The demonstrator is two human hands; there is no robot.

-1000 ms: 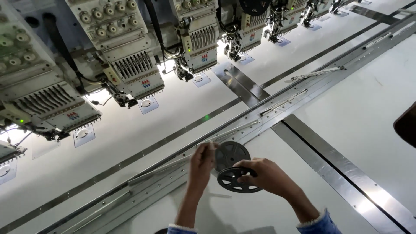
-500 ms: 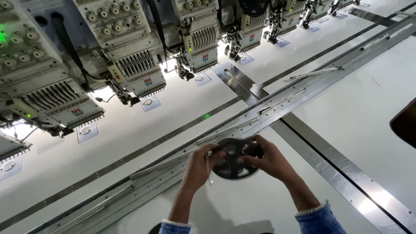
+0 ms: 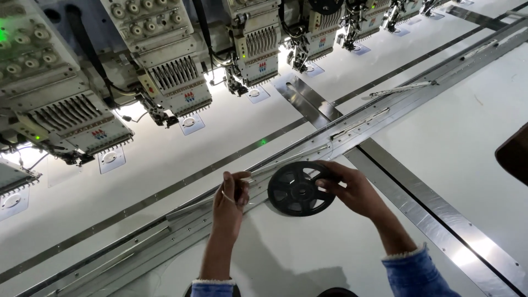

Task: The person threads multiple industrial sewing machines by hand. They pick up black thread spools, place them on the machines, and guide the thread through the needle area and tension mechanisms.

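Black spoked reel (image 3: 300, 188) up over the white table (image 3: 467, 126), pinched at its rim by the right hand (image 3: 352, 190), fingers wrapped on the edge. Left hand (image 3: 230, 201) sits just beside it, thumb and fingertips closed on a thin pale strip (image 3: 248, 179) running toward the reel. Metal rail (image 3: 352, 129) crosses the table behind both hands. Embroidery heads (image 3: 176, 77) line up along the top, green lamps lit.

Blue denim sleeves (image 3: 415, 272), pale fleecy cuffs
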